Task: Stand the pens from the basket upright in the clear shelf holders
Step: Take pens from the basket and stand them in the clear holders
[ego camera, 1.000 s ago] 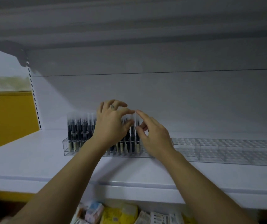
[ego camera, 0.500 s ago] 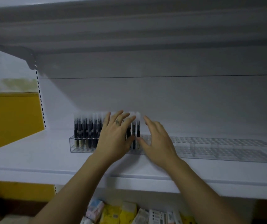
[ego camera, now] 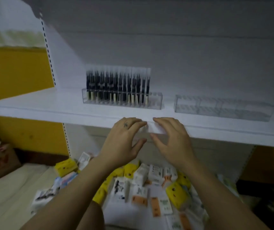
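– White shelf (ego camera: 33, 105) carries two clear holders: right holder (ego camera: 222, 108) empty, left holder (ego camera: 156, 102) nearly full, end slots free.
– And the hands?
– Both idle: left hand (ego camera: 123, 140) and right hand (ego camera: 174, 140) hover at the shelf lip, fingers loose and apart, holding nothing.
– Any risk?
– Upright pens (ego camera: 116, 85), tightly packed. Judged: a careless insertion could tip neighbours or shove the light holder. No basket in view.

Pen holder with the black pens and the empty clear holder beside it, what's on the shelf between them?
Nothing. In the head view, only a bare strip of white shelf separates the pen-filled holder from the empty holder.
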A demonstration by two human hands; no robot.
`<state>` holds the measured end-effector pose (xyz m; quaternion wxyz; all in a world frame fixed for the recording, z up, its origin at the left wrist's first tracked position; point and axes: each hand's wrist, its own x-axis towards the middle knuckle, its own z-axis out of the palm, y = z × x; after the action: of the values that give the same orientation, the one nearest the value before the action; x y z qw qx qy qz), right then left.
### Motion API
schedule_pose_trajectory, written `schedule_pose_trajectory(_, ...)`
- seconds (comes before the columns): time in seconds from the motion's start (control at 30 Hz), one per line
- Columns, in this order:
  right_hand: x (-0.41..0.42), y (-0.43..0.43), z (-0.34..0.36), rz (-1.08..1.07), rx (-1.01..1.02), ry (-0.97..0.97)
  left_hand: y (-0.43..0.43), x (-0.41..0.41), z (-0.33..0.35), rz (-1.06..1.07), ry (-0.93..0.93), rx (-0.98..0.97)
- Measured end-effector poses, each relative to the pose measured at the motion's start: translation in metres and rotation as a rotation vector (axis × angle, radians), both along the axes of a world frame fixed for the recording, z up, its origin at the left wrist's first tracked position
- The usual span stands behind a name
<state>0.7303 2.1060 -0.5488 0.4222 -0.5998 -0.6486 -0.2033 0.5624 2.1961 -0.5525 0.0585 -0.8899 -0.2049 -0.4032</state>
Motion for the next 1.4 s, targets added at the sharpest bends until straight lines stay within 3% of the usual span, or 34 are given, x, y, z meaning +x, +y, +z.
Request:
schedule_pose_trajectory(0.13, -0.005, -0.021, -0.046, -0.02, 0.042, -0.024, -0.022, -0.005, -0.045, -0.014, 0.001, 0.004)
schedule_pose_trajectory(0.3, -0.006, -0.042, -0.125, -0.104, -0.13, -0.007, -0.04, -0.01, -0.106, 0.016, 0.137, -0.14)
schedule_pose_trajectory(0.5, -0.003, -0.063, -0.218, -0.213, -0.568, 0.048, -0.053, -0.006, -0.189, 0.067, 0.362, -0.299)
schedule_pose_trajectory(0.63, -0.001, -0.069, -0.257, -0.194, -0.926, 0.104, -0.058, -0.006, -0.244, 0.126, 0.577, -0.547)
schedule_pose_trajectory(0.77, -0.006, -0.071, -0.291, -0.174, -1.085, 0.119, -0.071, -0.01, -0.301, 0.172, 0.694, -0.718)
schedule_pose_trajectory(0.97, -0.012, -0.081, -0.338, -0.144, -1.297, 0.135, -0.08, -0.014, -0.35, 0.19, 0.728, -0.915)
schedule_pose_trajectory(1.2, -0.011, -0.08, -0.377, -0.106, -1.527, 0.346, -0.078, -0.019, -0.382, 0.234, 0.833, -1.104)
schedule_pose_trajectory(1.4, -0.019, -0.068, -0.424, -0.13, -1.569, 0.64, -0.067, -0.025, -0.404, 0.261, 0.839, -1.329)
